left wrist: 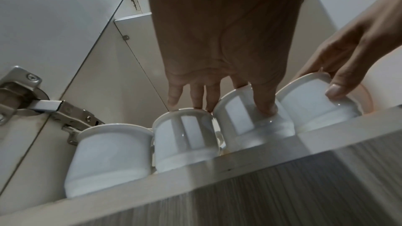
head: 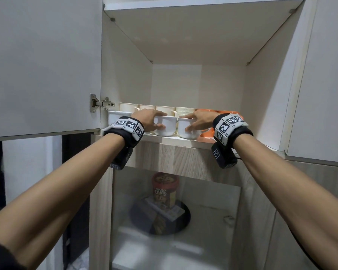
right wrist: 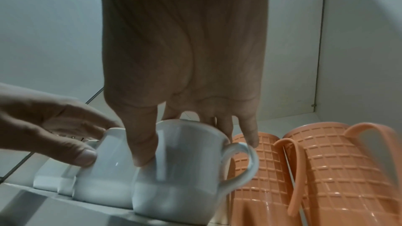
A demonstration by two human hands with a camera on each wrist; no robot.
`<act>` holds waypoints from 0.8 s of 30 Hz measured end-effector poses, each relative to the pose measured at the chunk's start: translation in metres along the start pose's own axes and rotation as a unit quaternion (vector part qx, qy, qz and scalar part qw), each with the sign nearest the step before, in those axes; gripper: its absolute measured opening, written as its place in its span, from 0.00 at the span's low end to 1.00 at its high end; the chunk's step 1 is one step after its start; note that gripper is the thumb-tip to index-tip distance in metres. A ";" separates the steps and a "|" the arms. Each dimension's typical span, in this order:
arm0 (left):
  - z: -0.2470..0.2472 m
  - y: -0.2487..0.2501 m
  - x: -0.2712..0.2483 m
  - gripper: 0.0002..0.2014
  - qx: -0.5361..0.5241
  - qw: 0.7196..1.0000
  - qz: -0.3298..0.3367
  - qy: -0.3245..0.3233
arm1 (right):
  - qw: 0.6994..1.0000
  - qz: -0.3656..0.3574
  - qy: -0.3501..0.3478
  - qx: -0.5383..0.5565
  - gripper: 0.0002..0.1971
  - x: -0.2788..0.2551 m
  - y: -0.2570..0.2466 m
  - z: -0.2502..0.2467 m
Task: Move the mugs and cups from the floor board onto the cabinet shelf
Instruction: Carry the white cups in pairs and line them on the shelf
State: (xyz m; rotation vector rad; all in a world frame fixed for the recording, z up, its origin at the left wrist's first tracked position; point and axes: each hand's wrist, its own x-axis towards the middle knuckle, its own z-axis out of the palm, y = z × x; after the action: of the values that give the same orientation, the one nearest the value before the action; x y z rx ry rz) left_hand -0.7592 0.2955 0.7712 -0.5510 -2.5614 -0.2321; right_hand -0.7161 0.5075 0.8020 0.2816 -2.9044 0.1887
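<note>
Mugs stand in a row along the near edge of the cabinet shelf (head: 183,142), and in the head view you have one in each hand. Your left hand (head: 147,118) wraps the left white mug (head: 165,126), fingers over its far rim and thumb on its near wall. Your right hand (head: 200,119) holds the right white mug (head: 187,130) the same way, just beside the first. Behind them sits a row of cream cups (head: 165,110), and orange mugs (head: 206,136) stand to the right. The open cabinet door (head: 43,65) hangs at left on its hinge (head: 101,103). Below the shelf, behind a hazy pane, a cereal box (head: 164,193) shows.

From the left wrist, your left hand (left wrist: 219,82) reaches down with its thumb (left wrist: 264,100) pressed on the near wall of the left white mug (left wrist: 250,119); the other fingers drop behind the rims. Two more white mugs (left wrist: 185,137) stand to its left, touching one another. Your right hand (left wrist: 339,68) clasps the right white mug (left wrist: 319,106) at the right.

From the right wrist, your right hand (right wrist: 185,92) pinches the right white mug (right wrist: 182,169) between thumb in front and fingers behind; its handle points right toward the orange mugs (right wrist: 339,169). Your left hand (right wrist: 56,126) grips the left white mug (right wrist: 108,169), touching it.
</note>
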 end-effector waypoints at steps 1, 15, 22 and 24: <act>0.001 -0.001 -0.002 0.31 -0.009 1.000 -0.002 0.003 | 1.000 0.004 0.004 0.003 0.27 -0.001 -0.001 0.001; -0.009 -0.081 -0.160 0.36 -0.170 0.970 -0.121 0.125 | 0.958 -0.190 0.197 0.087 0.33 -0.029 -0.134 0.078; 0.080 -0.154 -0.347 0.35 -0.158 0.936 -0.302 0.090 | 0.947 -0.244 0.059 0.199 0.32 -0.054 -0.241 0.271; 0.115 -0.170 -0.410 0.34 -0.164 0.912 -0.372 0.050 | 0.951 -0.237 -0.015 0.198 0.32 -0.072 -0.269 0.339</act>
State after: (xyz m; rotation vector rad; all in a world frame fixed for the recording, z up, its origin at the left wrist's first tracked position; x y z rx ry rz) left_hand -0.5581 0.0328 0.4532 0.3554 -2.5219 -0.9353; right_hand -0.6605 0.2082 0.4861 1.0372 -2.6990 0.6832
